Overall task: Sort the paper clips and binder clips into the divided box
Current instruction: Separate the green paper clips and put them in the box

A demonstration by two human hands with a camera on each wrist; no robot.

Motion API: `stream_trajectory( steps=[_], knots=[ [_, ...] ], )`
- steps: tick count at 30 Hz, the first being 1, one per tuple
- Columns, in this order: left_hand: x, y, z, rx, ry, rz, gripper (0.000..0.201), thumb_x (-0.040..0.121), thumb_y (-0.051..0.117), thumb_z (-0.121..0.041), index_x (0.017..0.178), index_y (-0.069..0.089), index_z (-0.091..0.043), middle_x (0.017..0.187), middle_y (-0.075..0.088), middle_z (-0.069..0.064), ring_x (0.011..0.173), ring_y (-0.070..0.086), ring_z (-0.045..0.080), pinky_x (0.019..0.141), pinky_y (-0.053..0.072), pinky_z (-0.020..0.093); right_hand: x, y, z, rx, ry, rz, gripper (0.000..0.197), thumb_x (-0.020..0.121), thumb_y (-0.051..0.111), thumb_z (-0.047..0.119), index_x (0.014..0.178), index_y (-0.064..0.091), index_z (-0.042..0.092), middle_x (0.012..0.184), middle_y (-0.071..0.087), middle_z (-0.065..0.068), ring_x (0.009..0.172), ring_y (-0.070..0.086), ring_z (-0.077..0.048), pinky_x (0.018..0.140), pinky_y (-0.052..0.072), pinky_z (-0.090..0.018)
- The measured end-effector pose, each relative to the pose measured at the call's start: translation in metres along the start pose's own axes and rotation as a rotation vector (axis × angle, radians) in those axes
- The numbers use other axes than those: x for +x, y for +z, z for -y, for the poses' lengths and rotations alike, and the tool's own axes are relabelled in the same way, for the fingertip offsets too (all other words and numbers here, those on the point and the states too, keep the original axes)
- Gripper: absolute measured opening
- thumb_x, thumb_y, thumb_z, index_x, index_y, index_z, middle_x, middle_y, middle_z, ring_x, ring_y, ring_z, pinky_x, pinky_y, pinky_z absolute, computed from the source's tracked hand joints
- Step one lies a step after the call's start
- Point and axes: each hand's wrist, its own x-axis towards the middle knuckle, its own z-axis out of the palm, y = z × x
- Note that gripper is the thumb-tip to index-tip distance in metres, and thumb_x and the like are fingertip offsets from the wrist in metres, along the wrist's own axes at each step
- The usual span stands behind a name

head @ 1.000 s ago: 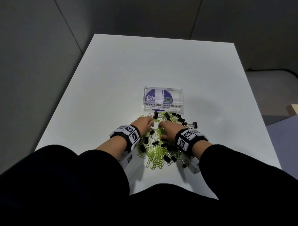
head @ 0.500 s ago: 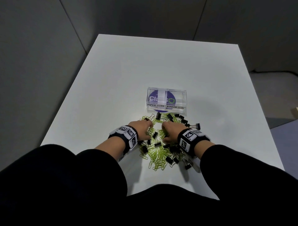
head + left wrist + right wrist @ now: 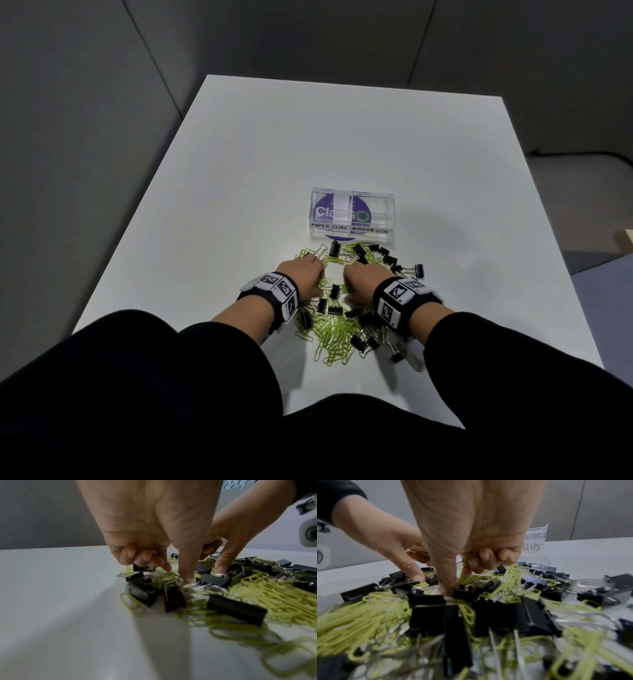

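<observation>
A mixed pile of yellow-green paper clips (image 3: 334,337) and black binder clips (image 3: 419,270) lies on the white table just in front of the clear divided box (image 3: 352,230), which is labelled PAPER CLIPS on the left and BINDER CLIPS on the right. Both hands are down in the pile, side by side. My left hand (image 3: 305,277) (image 3: 176,574) keeps a few paper clips (image 3: 148,547) under its curled fingers, with thumb and forefinger touching the heap. My right hand (image 3: 363,281) (image 3: 458,577) likewise grips paper clips (image 3: 467,559) in its curled fingers, thumb pressed among binder clips (image 3: 426,600).
The white table (image 3: 342,137) stretches far beyond the box and to both sides. Grey walls stand behind and to the left. My dark sleeves cover the near table edge. Both box compartments look empty from above.
Both hands have drifted a little nearer to me within the pile, picking among the clips. The box has stayed put.
</observation>
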Motion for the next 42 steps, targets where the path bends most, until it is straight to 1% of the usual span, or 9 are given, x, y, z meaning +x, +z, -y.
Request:
stream_trajectory(
  steps=[7,14,22,26,30,33,36,38,42],
  knots=[
    [0.004,0.008,-0.004,0.001,-0.024,0.013,0.031,0.094,0.051,-0.028,0.117,0.053,-0.009,0.126,0.046,0.01,0.115,0.051,0.026,0.093,0.045,0.039,-0.003,0.006,-0.005,0.007,-0.052,0.0,0.032,0.091,0.053,0.03,0.113,0.053,0.008,0.12,0.054,-0.013,0.109,0.054,-0.029,0.09,0.047,-0.039],
    [0.004,0.007,-0.007,0.011,-0.022,0.02,0.025,0.095,0.043,-0.015,0.117,0.051,-0.006,0.122,0.052,0.013,0.112,0.052,0.028,0.093,0.046,0.04,-0.009,0.01,-0.014,0.017,-0.085,-0.106,0.033,0.095,0.043,0.024,0.12,0.047,0.002,0.126,0.048,-0.016,0.115,0.047,-0.029,0.093,0.039,-0.036],
    [0.006,0.009,-0.012,0.048,0.0,0.031,0.029,0.092,0.042,-0.005,0.12,0.047,-0.005,0.123,0.053,0.015,0.113,0.052,0.03,0.094,0.046,0.04,-0.014,-0.001,-0.024,0.253,0.031,-0.163,0.029,0.096,0.044,0.03,0.114,0.045,0.007,0.108,0.057,-0.019,0.097,0.056,-0.034,0.082,0.043,-0.037],
    [0.005,0.01,-0.009,0.038,0.028,0.036,0.028,0.092,0.044,-0.007,0.12,0.047,-0.003,0.124,0.049,0.016,0.113,0.049,0.029,0.095,0.045,0.039,-0.015,0.002,-0.026,0.3,0.049,-0.185,0.027,0.097,0.042,0.028,0.118,0.043,0.012,0.109,0.057,-0.016,0.096,0.057,-0.033,0.078,0.042,-0.033],
    [0.003,0.008,-0.007,-0.039,0.028,0.027,0.03,0.092,0.047,-0.009,0.121,0.047,0.0,0.125,0.045,0.016,0.106,0.054,0.031,0.09,0.045,0.037,-0.018,-0.002,-0.028,0.439,0.094,-0.219,0.033,0.099,0.037,0.021,0.131,0.041,0.017,0.121,0.055,-0.015,0.102,0.059,-0.03,0.081,0.045,-0.032],
    [0.001,0.005,-0.006,-0.088,0.027,-0.004,0.031,0.093,0.049,-0.013,0.121,0.049,-0.001,0.125,0.048,0.016,0.107,0.055,0.03,0.091,0.045,0.035,-0.017,-0.008,-0.027,0.508,0.106,-0.216,0.028,0.098,0.035,0.011,0.123,0.048,0.012,0.119,0.058,-0.012,0.099,0.058,-0.028,0.08,0.044,-0.033],
    [-0.001,-0.002,-0.008,-0.149,0.026,-0.022,0.028,0.093,0.049,-0.013,0.119,0.05,-0.002,0.121,0.055,0.016,0.107,0.056,0.029,0.09,0.045,0.034,-0.02,-0.01,-0.022,0.522,0.093,-0.155,0.018,0.097,0.032,0.009,0.105,0.048,0.009,0.095,0.056,-0.01,0.081,0.051,-0.023,0.064,0.037,-0.03],
    [-0.002,-0.005,-0.008,-0.205,0.014,-0.049,0.03,0.094,0.047,-0.011,0.123,0.049,-0.002,0.125,0.054,0.016,0.11,0.055,0.028,0.092,0.044,0.034,-0.022,-0.011,-0.017,0.457,0.088,-0.133,0.01,0.096,0.033,0.013,0.093,0.043,0.012,0.086,0.053,-0.008,0.078,0.048,-0.023,0.065,0.034,-0.03],
    [-0.007,-0.01,-0.006,-0.279,-0.044,-0.088,0.031,0.095,0.038,-0.007,0.125,0.047,-0.001,0.128,0.051,0.017,0.11,0.054,0.03,0.094,0.043,0.035,-0.018,-0.007,-0.007,0.345,0.074,-0.095,0.013,0.095,0.034,0.018,0.093,0.044,0.01,0.083,0.053,-0.011,0.08,0.052,-0.028,0.067,0.035,-0.033]
  ],
)
